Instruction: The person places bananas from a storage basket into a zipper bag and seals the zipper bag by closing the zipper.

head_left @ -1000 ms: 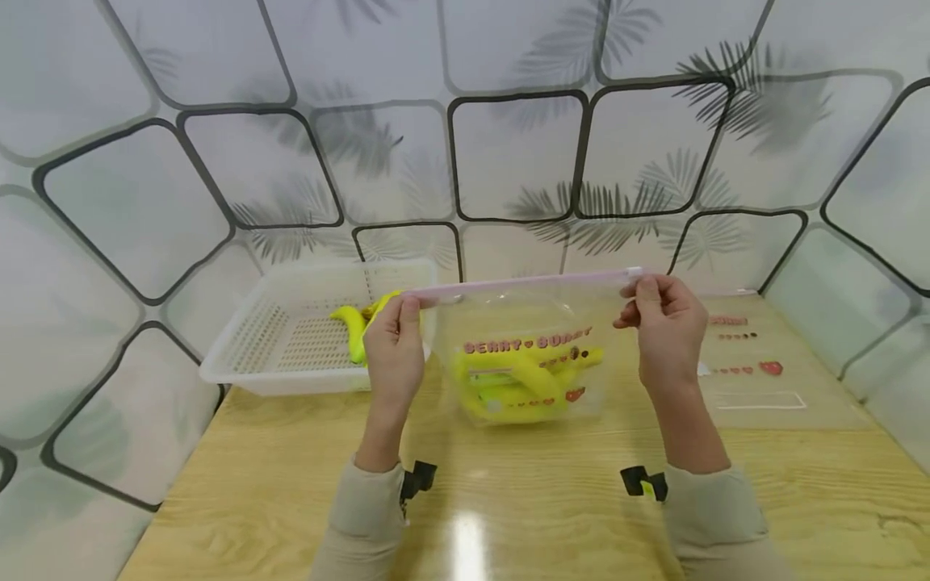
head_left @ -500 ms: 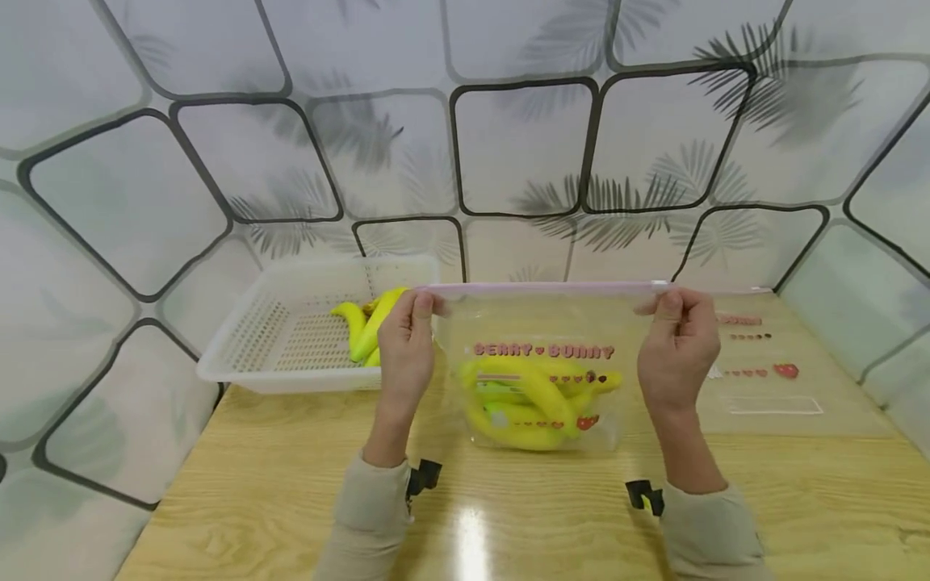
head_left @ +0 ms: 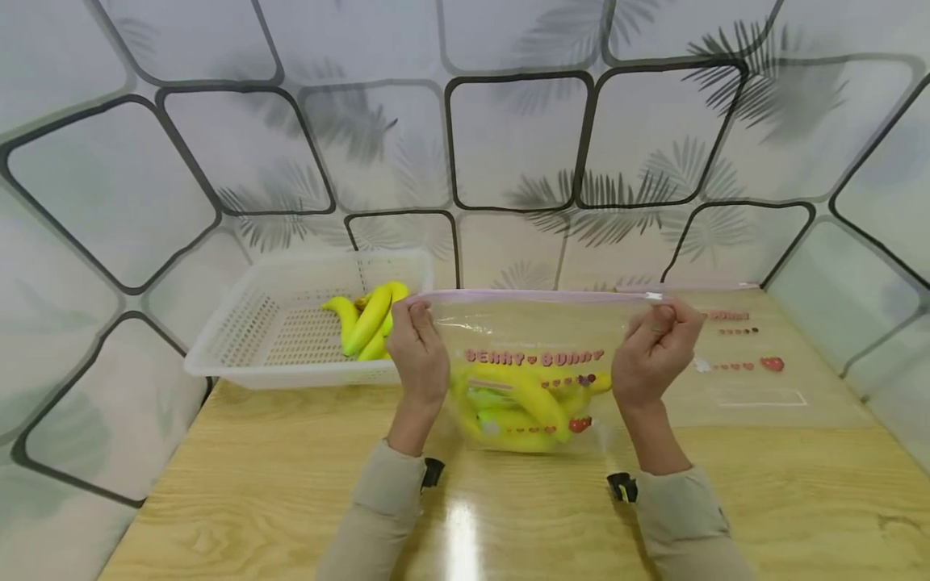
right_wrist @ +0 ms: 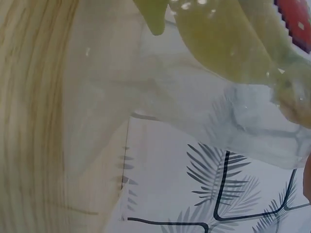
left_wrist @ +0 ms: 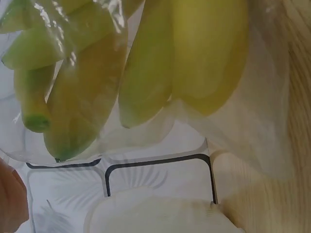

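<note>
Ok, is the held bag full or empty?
Partly filled: the bag shows bananas through its lower front, but none just below its pink zip.

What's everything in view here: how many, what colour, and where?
Zip bag: one, clear with pink top, centre
Bagged bananas: several, yellow-green, inside it
Basket: one, white, at left
Loose bananas: at least three, yellow, in the basket
Flat bag: at least one, clear, at right
Table: one, pale wood, underneath
Backdrop: one, pale with dark pattern, behind
Wrist devices: two, black, below centre
Sleeves: two, beige, nearest the camera
Left hand and right hand: two, bare, gripping the zip bag's upper corners
</note>
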The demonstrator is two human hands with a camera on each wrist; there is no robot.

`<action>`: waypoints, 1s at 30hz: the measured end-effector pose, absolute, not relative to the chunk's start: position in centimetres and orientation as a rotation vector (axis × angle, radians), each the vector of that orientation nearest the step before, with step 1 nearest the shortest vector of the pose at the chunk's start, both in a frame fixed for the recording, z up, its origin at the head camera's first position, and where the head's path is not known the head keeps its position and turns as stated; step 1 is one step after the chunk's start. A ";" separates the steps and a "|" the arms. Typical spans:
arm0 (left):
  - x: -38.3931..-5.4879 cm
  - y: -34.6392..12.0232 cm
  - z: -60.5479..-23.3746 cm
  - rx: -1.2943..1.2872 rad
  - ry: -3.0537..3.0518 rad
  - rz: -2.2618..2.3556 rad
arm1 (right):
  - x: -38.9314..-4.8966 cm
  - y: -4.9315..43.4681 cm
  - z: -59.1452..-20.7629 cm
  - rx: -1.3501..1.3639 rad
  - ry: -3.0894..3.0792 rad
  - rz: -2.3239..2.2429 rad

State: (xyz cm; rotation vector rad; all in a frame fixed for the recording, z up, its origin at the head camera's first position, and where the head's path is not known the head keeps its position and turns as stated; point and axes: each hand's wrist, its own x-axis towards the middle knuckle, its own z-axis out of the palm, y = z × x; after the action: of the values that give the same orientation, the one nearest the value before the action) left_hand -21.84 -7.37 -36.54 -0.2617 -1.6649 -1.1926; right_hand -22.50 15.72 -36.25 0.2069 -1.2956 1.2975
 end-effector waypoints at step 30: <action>-21.8 -6.5 -38.8 -0.132 -1.588 -1.420 | -21.6 14.0 -36.8 0.108 -1.454 1.431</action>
State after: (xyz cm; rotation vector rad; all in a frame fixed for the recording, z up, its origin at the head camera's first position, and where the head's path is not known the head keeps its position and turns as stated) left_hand -21.77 -6.46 -38.79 -0.1319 -1.5876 -1.4201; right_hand -21.59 14.05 -36.85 0.1084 -1.4538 1.4313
